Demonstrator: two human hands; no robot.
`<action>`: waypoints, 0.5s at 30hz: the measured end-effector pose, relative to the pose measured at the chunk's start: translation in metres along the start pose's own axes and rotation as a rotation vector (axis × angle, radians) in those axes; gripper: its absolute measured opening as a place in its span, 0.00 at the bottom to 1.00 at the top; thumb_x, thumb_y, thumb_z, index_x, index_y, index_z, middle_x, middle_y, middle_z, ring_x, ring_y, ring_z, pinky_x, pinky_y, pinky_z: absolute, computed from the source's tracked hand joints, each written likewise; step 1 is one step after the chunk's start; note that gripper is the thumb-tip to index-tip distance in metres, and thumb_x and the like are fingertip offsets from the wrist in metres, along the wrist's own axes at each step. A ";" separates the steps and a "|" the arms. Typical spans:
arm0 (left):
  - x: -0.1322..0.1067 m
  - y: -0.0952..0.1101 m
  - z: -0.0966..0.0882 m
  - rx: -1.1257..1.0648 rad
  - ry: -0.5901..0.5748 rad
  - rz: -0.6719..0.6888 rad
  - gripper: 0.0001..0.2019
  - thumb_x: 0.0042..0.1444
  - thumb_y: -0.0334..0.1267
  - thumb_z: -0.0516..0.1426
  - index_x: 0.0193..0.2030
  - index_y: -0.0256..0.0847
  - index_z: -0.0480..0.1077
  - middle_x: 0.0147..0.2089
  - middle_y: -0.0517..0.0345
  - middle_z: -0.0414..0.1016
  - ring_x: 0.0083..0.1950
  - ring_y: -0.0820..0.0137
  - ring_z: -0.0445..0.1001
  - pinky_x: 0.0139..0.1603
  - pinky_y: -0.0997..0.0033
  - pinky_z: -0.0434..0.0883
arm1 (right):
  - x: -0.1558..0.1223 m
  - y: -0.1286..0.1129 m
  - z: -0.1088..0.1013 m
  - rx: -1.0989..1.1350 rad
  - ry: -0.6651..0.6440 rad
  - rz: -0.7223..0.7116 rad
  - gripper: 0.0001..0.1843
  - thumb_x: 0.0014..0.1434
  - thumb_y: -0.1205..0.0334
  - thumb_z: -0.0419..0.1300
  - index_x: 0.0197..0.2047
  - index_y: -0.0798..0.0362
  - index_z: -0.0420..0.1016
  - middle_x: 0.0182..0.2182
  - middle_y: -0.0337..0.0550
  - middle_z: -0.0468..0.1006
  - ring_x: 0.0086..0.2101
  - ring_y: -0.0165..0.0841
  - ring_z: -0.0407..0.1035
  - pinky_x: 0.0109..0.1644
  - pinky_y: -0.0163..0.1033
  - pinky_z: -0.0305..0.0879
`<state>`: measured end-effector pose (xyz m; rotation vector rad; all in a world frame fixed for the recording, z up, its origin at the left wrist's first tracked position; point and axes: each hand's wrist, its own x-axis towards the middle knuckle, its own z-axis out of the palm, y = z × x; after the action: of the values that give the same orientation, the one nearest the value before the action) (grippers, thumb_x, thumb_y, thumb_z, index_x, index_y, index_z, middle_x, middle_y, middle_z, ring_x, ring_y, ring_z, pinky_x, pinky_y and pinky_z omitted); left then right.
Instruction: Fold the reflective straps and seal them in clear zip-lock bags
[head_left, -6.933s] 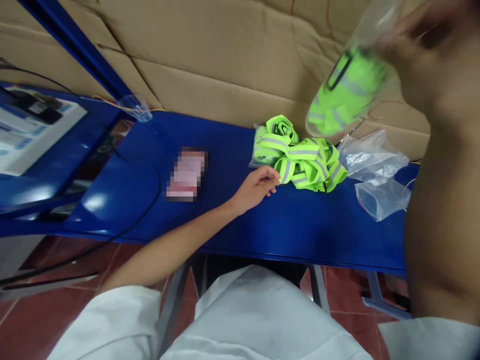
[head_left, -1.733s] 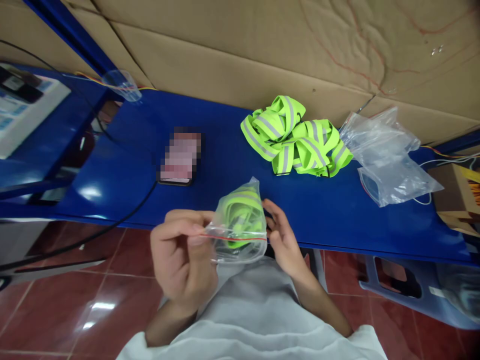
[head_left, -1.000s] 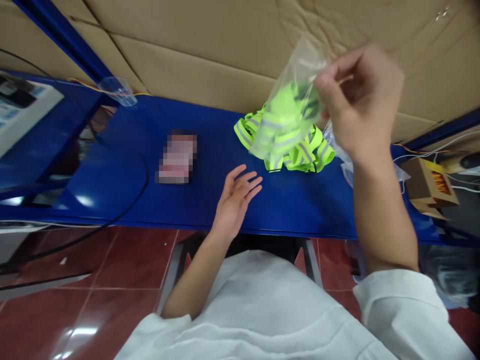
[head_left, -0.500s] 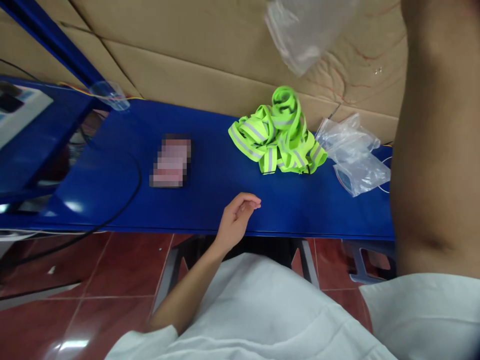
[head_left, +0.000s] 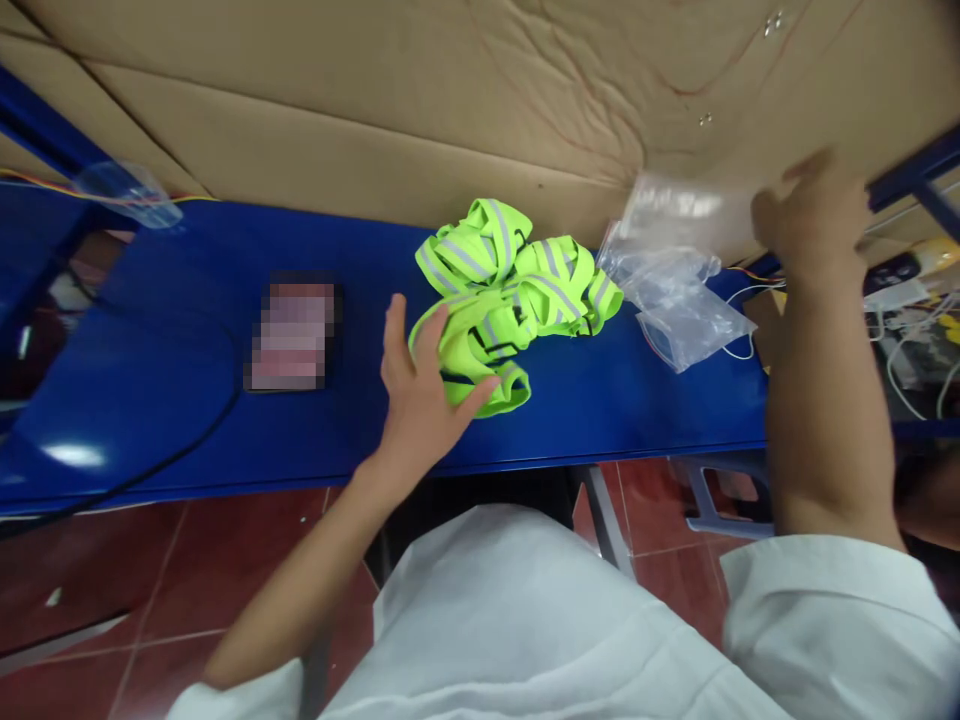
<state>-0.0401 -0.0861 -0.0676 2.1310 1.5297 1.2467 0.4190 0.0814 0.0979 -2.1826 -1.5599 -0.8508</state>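
A tangled heap of neon yellow-green straps with grey reflective stripes and black fittings lies on the blue table. My left hand is open at its near left side, fingers spread around part of the straps; contact is unclear. Off to the right, my right hand is raised and smeared by motion. Just left of it is a blurred clear plastic bag, above other clear bags on the table. Whether my right fingers still touch the blurred bag cannot be made out.
A pixelated phone-like object lies on the left, near a black cable. A clear plastic cup is at the back left. Brown cardboard lines the back. Wires and small items crowd the far right.
My left hand has moved up to the straps and spread its fingers. Part of the heap now extends nearer to me. The raised plastic bag has come down toward the other bags; my right hand has entered view.
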 end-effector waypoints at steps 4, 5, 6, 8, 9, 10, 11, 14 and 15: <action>0.015 0.002 0.007 0.229 -0.287 0.099 0.46 0.61 0.52 0.68 0.81 0.50 0.53 0.85 0.33 0.35 0.84 0.29 0.38 0.76 0.21 0.52 | -0.054 0.008 0.012 -0.032 -0.159 0.118 0.59 0.61 0.18 0.45 0.63 0.66 0.78 0.58 0.84 0.75 0.62 0.64 0.73 0.55 0.70 0.70; 0.016 0.004 0.010 0.288 -0.321 0.139 0.45 0.62 0.49 0.68 0.81 0.52 0.53 0.85 0.34 0.36 0.84 0.29 0.37 0.76 0.20 0.49 | -0.066 0.004 0.014 0.012 -0.131 0.031 0.52 0.68 0.24 0.45 0.70 0.61 0.72 0.67 0.78 0.68 0.67 0.61 0.67 0.63 0.69 0.66; 0.016 0.005 0.013 0.333 -0.341 0.179 0.44 0.62 0.48 0.68 0.81 0.54 0.53 0.85 0.36 0.36 0.84 0.30 0.36 0.76 0.20 0.47 | -0.078 -0.002 0.018 0.070 -0.137 -0.093 0.45 0.73 0.29 0.45 0.75 0.56 0.66 0.73 0.72 0.60 0.71 0.59 0.61 0.68 0.69 0.61; 0.018 0.007 0.017 0.388 -0.344 0.239 0.43 0.64 0.46 0.66 0.82 0.55 0.52 0.85 0.37 0.36 0.85 0.33 0.36 0.78 0.23 0.45 | -0.102 -0.014 0.035 0.188 -0.274 -0.300 0.37 0.77 0.37 0.46 0.79 0.48 0.59 0.80 0.60 0.47 0.76 0.56 0.50 0.76 0.70 0.48; 0.021 0.006 0.018 0.408 -0.334 0.249 0.42 0.65 0.45 0.65 0.82 0.56 0.51 0.85 0.38 0.36 0.85 0.35 0.38 0.79 0.25 0.45 | -0.113 -0.018 0.047 0.225 -0.371 -0.301 0.36 0.77 0.39 0.46 0.80 0.46 0.56 0.80 0.58 0.45 0.77 0.55 0.45 0.78 0.71 0.41; 0.024 0.005 0.018 0.426 -0.319 0.242 0.41 0.66 0.44 0.64 0.82 0.56 0.51 0.85 0.38 0.36 0.85 0.36 0.39 0.79 0.27 0.45 | -0.124 -0.021 0.061 0.236 -0.438 -0.292 0.35 0.77 0.40 0.47 0.80 0.47 0.57 0.80 0.58 0.47 0.78 0.55 0.45 0.77 0.74 0.41; 0.028 0.002 0.017 0.443 -0.301 0.219 0.40 0.67 0.43 0.63 0.82 0.55 0.52 0.85 0.38 0.36 0.85 0.37 0.41 0.80 0.28 0.46 | -0.133 -0.023 0.076 0.246 -0.496 -0.295 0.35 0.76 0.40 0.48 0.78 0.46 0.60 0.79 0.57 0.51 0.77 0.56 0.48 0.77 0.74 0.44; 0.042 -0.011 0.013 0.467 -0.253 0.100 0.38 0.67 0.43 0.62 0.81 0.51 0.55 0.85 0.34 0.38 0.84 0.35 0.43 0.79 0.29 0.50 | -0.146 -0.020 0.112 0.275 -0.563 -0.251 0.33 0.77 0.43 0.44 0.77 0.46 0.62 0.78 0.54 0.56 0.77 0.53 0.51 0.77 0.75 0.46; 0.045 -0.015 0.012 0.462 -0.249 0.067 0.38 0.67 0.44 0.62 0.81 0.49 0.55 0.84 0.32 0.39 0.84 0.34 0.43 0.78 0.29 0.51 | -0.146 -0.017 0.120 0.285 -0.558 -0.245 0.33 0.77 0.43 0.42 0.77 0.46 0.61 0.78 0.53 0.56 0.77 0.51 0.50 0.77 0.74 0.45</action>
<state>-0.0376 -0.0372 -0.0615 2.5168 1.7721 0.6485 0.4032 0.0482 -0.0885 -2.1457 -2.0834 -0.0457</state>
